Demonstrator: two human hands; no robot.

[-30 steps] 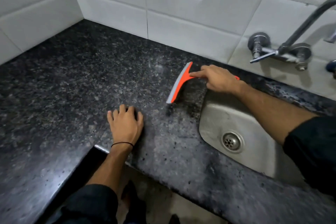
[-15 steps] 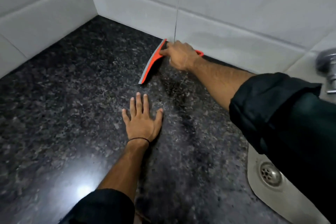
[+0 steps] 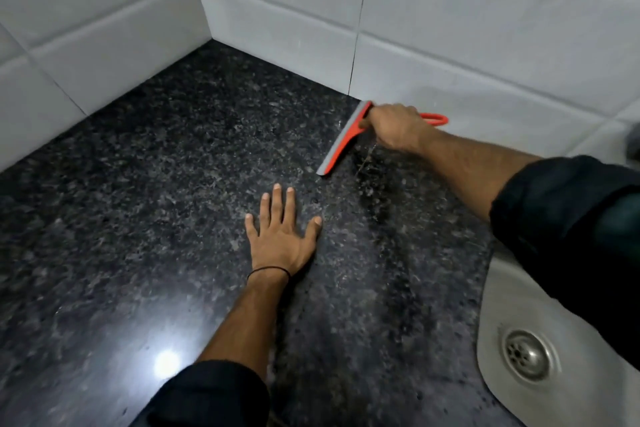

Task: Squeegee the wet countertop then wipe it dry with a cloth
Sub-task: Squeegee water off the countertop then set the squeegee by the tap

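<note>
**Squeegee pass under way, cloth not yet in sight**

Squeegee (image 3: 346, 137) and right hand (image 3: 393, 126) have shifted along the back wall since half a second ago. That hand grips the handle, blade down on the countertop (image 3: 138, 218). Nearer, the left hand (image 3: 280, 236) lies flat, fingers spread. Squeegeeing looks unfinished; drying remains.

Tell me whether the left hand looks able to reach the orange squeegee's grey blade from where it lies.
Probably yes. The left hand lies flat on the dark speckled granite countertop, and only bare counter separates its fingertips from the near end of the orange squeegee's grey blade, held by the right hand.
</note>
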